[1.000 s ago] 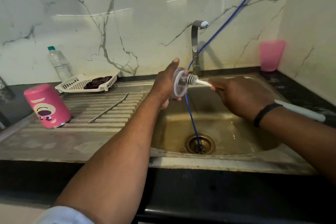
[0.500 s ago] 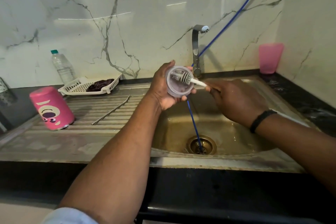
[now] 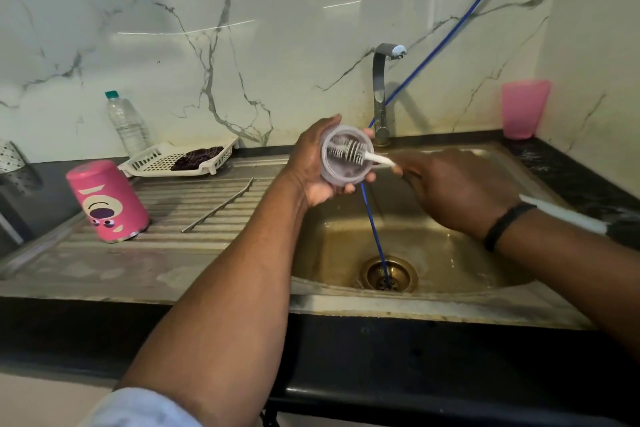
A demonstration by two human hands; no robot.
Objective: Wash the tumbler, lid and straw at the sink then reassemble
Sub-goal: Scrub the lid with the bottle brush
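My left hand grips a round translucent lid above the sink, its open side turned toward me. My right hand holds the white handle of a bottle brush. The bristle head lies inside the lid, and the handle's far end sticks out past my right wrist. The pink tumbler with a cartoon face stands upside down on the drainboard at the left. A metal straw lies on the drainboard ridges between tumbler and sink.
A steel tap rises behind the sink. A blue hose runs down past it into the drain. A white basket with a dark cloth and a water bottle sit at the back left. A pink cup stands back right.
My left hand has turned the lid from edge-on to facing me. The brush head has moved from the lid's outer side into its open face.
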